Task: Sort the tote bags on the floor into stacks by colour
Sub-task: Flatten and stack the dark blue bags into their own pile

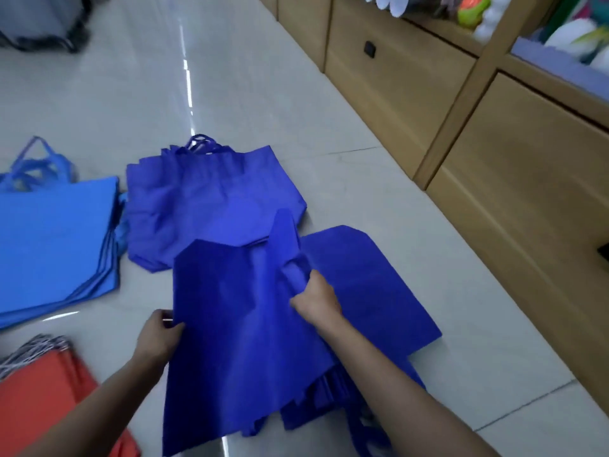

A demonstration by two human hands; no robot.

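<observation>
floor [230,77]: pale grey tiles, smooth and glossy, mirroring a streak of light; thin joints between them.
dark blue bag [230,308]: thin matt cloth, soft, creased where it is gripped.
dark blue stack [197,199]: the same matt cloth, rumpled, with faint folds.
light blue stack [49,242]: matt cloth, flat and smooth; handles of like cloth strip.
orange stack [39,390]: matt cloth; grey-and-white cords, rougher-looking.
cabinet [510,209]: pale wood-grain fronts, matt; small dark pull [369,49], material unclear.

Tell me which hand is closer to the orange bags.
Left. The left hand grips the left edge of the dark blue bag, just right of the orange bags; the right hand pinches that bag's middle, farther right.
</observation>
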